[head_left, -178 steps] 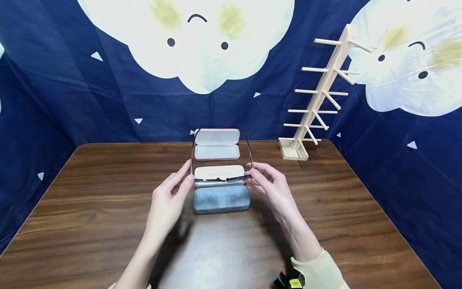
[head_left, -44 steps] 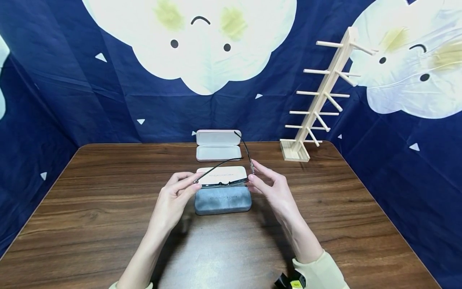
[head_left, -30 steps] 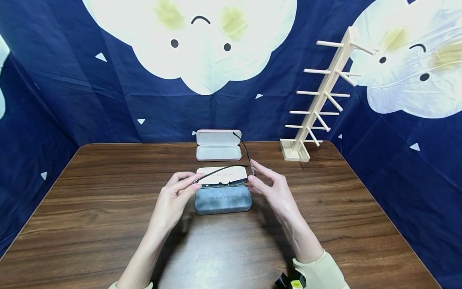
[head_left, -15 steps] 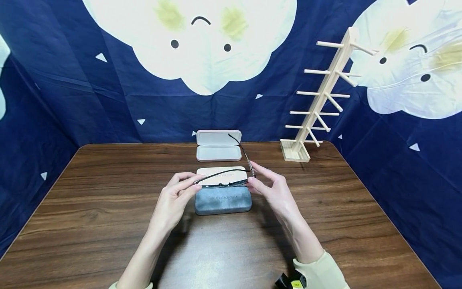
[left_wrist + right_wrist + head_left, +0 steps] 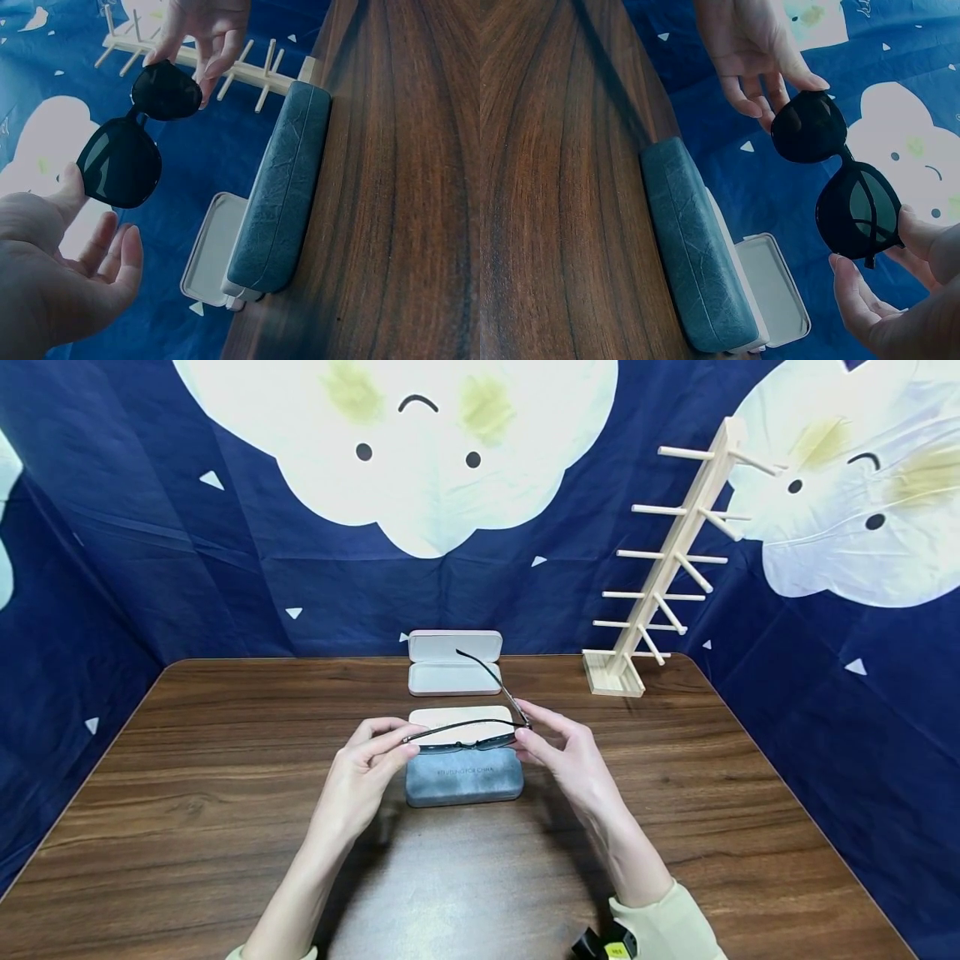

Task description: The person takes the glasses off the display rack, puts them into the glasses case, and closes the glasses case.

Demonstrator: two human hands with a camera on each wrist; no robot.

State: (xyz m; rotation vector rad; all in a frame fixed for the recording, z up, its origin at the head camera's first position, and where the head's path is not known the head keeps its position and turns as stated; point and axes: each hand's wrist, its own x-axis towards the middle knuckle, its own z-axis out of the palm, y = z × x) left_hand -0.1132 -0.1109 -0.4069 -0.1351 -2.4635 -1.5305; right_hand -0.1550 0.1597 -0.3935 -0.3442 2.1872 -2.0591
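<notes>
A pair of dark sunglasses [image 5: 495, 742] is held up above the cases between both hands. My left hand [image 5: 352, 777] pinches the frame's left end, where one temple arm lies folded across behind the lenses. With thumb and fingers, my right hand [image 5: 573, 768] grips the right end; the temple arm there slants inward, partly folded. Both black lenses [image 5: 124, 161] show from the front in the left wrist view. Below the sunglasses lies a closed blue glasses case [image 5: 463, 781] with lettering on its lid. Just behind it is a white glasses case [image 5: 442, 717], partly covered by the sunglasses.
An open glasses case [image 5: 454, 678] with a pale lining lies at the back of the wooden table [image 5: 247, 760]. A wooden peg rack [image 5: 660, 568] stands at the back right. Blue cloth [image 5: 225, 585] with white clouds hangs behind the table.
The left temple arm has folded inward across the back of the lenses. The right temple arm has since swung inward partway. Both hands have stayed nearly in place on the frame.
</notes>
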